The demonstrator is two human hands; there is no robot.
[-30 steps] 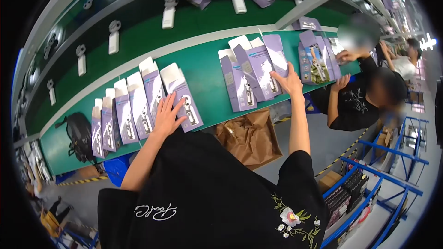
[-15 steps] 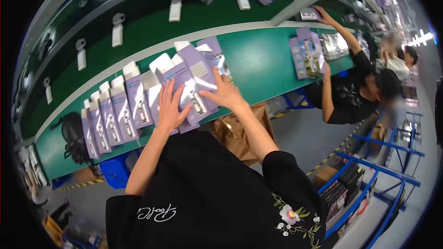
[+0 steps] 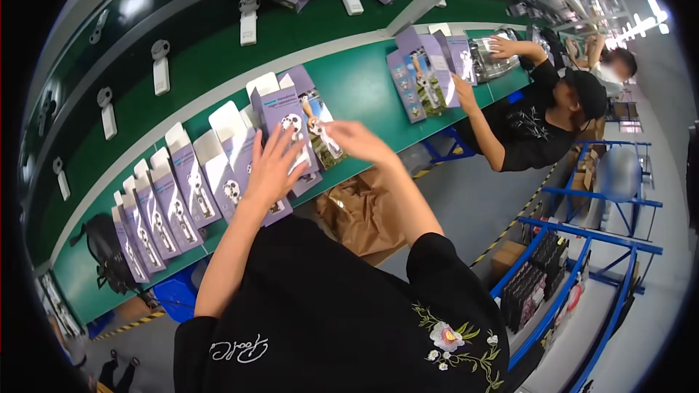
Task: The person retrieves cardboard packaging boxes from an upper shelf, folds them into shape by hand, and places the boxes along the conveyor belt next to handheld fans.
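Observation:
Along the near edge of the green bench, a row of purple cardboard boxes [image 3: 196, 180] leans, several with white top flaps raised and a panda-pattern device pictured on the front. My left hand [image 3: 273, 171] lies with fingers spread over the front of the boxes near the row's right end. Just right of it stands a purple box [image 3: 288, 120] with its printed front toward me. My right hand [image 3: 358, 143] is beside the rightmost box [image 3: 320, 127], which shows a photo side; its fingers are stretched out and hold nothing. Whether the fingertips touch that box I cannot tell.
White handheld fans [image 3: 161, 67] lie spaced along the dark green belt behind the bench. At right, a co-worker [image 3: 531, 113] handles purple boxes [image 3: 422, 76]. A black bag [image 3: 107, 251] sits at the bench's left end; brown paper [image 3: 360, 211] lies below the bench.
My right hand has moved off the front of the boxes to their right side. My left hand stays on the boxes. The co-worker's raised hand has come down from the belt.

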